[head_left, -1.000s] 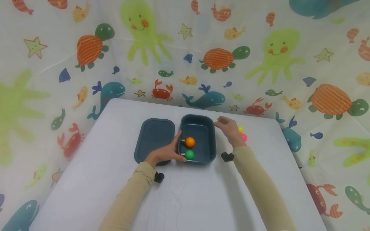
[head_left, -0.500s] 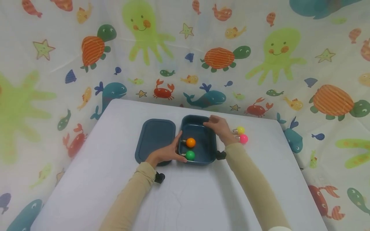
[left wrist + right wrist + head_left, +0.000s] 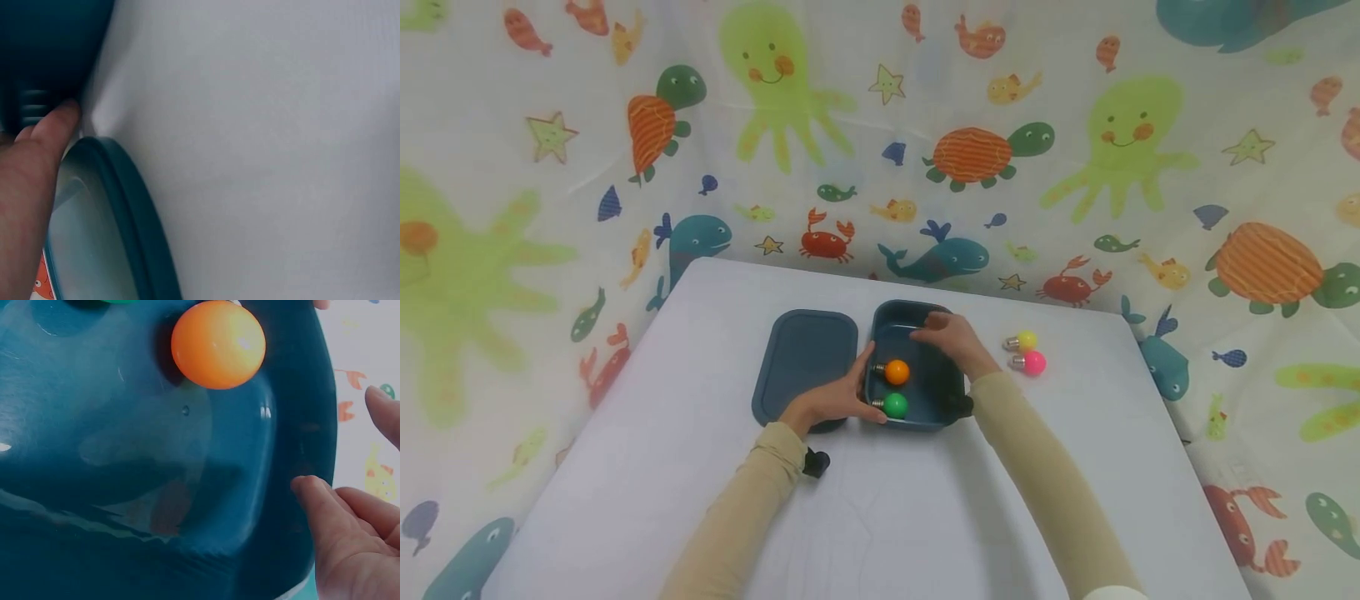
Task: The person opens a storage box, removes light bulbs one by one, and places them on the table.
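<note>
A dark teal rectangular container (image 3: 928, 423) stands uncovered on the table. Inside, along its left side, lie an orange light bulb (image 3: 897, 372) and a green light bulb (image 3: 895, 406). My left hand (image 3: 831, 398) rests against the container's near left corner, fingers extended along the left wall and thumb at the front edge. Above the container's far right part is my right hand (image 3: 957, 340). In the right wrist view, that hand's thumb and fingers (image 3: 322, 509) are apart with nothing between them, and the orange bulb's round globe (image 3: 219, 344) shows close by.
Left of the container lies its matching flat lid (image 3: 811, 358), partly behind my left hand. A yellow bulb (image 3: 1027, 340) and a pink bulb (image 3: 1034, 362) lie on the white table (image 3: 880, 525) to the right. A patterned sea-animal curtain (image 3: 850, 108) hangs behind the table.
My right hand has moved left from the container's right rim to over its inside, bringing the yellow and pink bulbs fully into sight. My left hand keeps its place at the container.
</note>
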Action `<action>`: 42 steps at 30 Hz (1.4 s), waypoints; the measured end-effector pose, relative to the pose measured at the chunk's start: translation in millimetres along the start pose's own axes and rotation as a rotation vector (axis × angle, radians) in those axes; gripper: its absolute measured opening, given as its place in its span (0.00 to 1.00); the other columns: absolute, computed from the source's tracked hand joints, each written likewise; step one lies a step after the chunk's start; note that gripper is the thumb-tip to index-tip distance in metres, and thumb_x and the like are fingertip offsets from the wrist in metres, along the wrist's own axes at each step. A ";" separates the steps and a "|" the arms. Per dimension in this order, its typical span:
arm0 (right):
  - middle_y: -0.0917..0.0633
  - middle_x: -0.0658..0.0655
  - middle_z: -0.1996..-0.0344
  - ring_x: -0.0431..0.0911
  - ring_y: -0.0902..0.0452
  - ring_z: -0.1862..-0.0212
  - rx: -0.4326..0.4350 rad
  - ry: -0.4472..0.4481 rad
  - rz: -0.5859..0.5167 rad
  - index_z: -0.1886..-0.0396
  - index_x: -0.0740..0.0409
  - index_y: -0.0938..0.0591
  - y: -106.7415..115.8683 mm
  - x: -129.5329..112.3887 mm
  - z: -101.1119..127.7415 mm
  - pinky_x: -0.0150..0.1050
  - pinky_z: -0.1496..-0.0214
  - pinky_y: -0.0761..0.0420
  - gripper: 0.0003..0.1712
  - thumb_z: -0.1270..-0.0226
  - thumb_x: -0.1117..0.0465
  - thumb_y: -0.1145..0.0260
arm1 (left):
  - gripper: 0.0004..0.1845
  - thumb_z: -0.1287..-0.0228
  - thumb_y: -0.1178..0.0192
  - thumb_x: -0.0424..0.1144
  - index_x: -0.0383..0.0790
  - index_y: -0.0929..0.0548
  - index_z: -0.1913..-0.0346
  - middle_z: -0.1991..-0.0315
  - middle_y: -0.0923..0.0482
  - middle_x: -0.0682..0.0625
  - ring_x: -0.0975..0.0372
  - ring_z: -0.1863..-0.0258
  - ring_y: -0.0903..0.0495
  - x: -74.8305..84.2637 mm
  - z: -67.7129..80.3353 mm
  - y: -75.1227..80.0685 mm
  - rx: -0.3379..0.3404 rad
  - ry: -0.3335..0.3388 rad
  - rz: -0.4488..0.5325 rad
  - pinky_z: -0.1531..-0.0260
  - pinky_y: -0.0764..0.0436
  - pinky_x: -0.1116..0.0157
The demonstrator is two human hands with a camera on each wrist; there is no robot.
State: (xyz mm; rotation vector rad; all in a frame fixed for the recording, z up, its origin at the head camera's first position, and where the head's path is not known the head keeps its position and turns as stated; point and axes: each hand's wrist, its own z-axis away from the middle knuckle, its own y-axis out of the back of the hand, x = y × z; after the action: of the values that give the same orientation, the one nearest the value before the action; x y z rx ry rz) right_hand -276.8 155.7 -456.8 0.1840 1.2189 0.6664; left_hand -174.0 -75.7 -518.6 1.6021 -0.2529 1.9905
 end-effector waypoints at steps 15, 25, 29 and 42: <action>0.23 0.61 0.37 0.55 0.29 0.38 -0.097 0.002 0.131 0.35 0.62 0.26 -19.4 2.4 -0.2 0.54 0.31 0.35 0.41 0.44 0.48 0.25 | 0.67 0.46 0.26 0.44 0.65 0.74 0.24 0.21 0.74 0.48 0.51 0.24 0.58 -0.5 0.1 0.2 0.005 0.011 -0.032 0.28 0.49 0.48; 0.21 0.61 0.40 0.53 0.25 0.44 -0.185 -0.079 0.230 0.38 0.62 0.24 -26.6 3.5 -0.5 0.53 0.34 0.31 0.38 0.45 0.49 0.24 | 0.67 0.46 0.26 0.45 0.66 0.74 0.25 0.21 0.75 0.47 0.50 0.24 0.58 0.7 0.6 0.3 0.002 0.011 -0.049 0.29 0.49 0.47; 0.20 0.60 0.42 0.53 0.24 0.45 -0.209 -0.076 0.262 0.39 0.62 0.23 -26.6 1.8 0.7 0.51 0.34 0.30 0.36 0.45 0.51 0.25 | 0.67 0.46 0.26 0.46 0.66 0.74 0.25 0.21 0.74 0.48 0.51 0.24 0.58 -0.1 -1.6 0.8 0.004 0.008 -0.051 0.29 0.48 0.48; 0.21 0.59 0.42 0.54 0.27 0.46 -0.218 -0.085 0.356 0.41 0.60 0.20 -23.7 2.4 -6.7 0.55 0.34 0.31 0.34 0.45 0.50 0.24 | 0.65 0.45 0.27 0.44 0.64 0.74 0.24 0.21 0.76 0.48 0.50 0.24 0.60 -0.5 -9.5 -0.8 0.020 0.000 -0.050 0.29 0.49 0.47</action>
State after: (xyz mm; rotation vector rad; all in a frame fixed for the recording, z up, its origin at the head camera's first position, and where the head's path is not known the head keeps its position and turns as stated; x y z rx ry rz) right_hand -273.6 136.7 -472.3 0.2467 1.0314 1.0847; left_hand -181.5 -70.6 -521.8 1.6052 -0.1924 1.9610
